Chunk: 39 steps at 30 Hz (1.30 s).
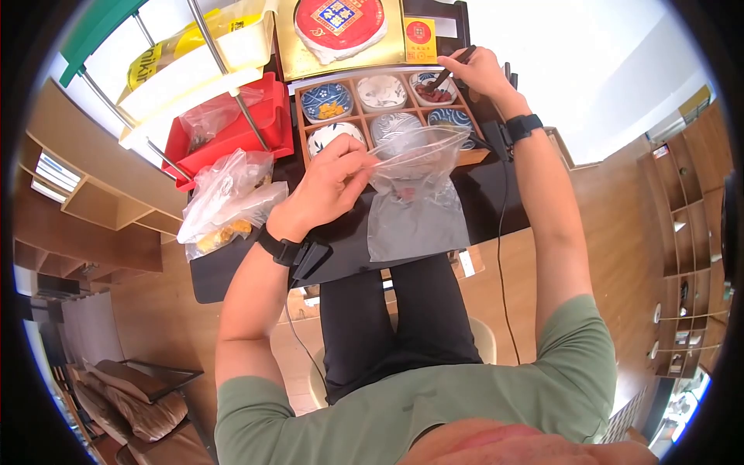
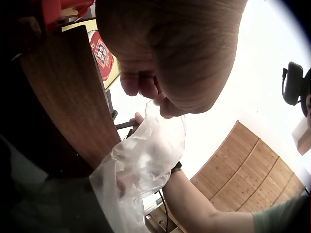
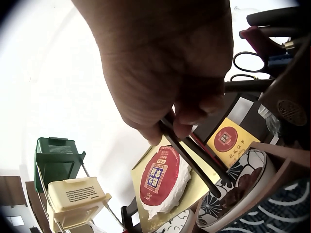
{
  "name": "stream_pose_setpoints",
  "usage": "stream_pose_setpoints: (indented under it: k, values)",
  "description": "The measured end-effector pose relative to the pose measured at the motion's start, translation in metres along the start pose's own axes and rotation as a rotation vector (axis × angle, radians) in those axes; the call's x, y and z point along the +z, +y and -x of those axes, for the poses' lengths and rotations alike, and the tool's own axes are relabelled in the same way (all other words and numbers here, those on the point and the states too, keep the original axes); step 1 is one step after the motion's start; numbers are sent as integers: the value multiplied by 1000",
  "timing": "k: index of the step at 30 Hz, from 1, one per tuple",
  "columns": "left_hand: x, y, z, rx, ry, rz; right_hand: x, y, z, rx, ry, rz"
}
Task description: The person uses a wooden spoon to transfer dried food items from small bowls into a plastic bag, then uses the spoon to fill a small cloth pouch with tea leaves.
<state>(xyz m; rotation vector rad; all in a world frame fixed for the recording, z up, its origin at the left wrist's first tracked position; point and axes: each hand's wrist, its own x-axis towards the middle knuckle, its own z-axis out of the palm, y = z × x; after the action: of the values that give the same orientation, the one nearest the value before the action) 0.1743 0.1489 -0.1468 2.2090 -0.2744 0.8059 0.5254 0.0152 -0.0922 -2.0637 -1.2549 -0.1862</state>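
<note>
In the head view my left hand pinches the top edge of a clear plastic bag, which hangs over the front of a wooden compartment tray. A small reddish spot shows inside the bag. My right hand grips dark tongs over a patterned bowl at the tray's back right. Dark red pieces lie in that bowl, and the tong tips reach down to its rim in the right wrist view. The back left blue bowl holds orange-yellow pieces.
Left of the tray stand a red bin and a tiered rack. Another plastic bag with yellowish contents lies at the table's left. A round red-labelled package is behind the tray. Scissors stand in a holder at right.
</note>
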Motion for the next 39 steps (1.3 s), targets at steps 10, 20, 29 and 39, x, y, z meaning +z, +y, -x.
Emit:
stream_pose_setpoints:
  k: [10,20,29,39]
  values:
    - [0,0,-1,-15,-4,0,4,6,-5,160,-104,56]
    - [0,0,0,-14,-4,-13,11,0,-2,-73,-46,74]
    - [0,0,-1,-7,-2,1,11,-10,-5,-114,-80,134]
    - [0,1,-1,-14,-1,-4,13,-1,-3,-296,-79,239]
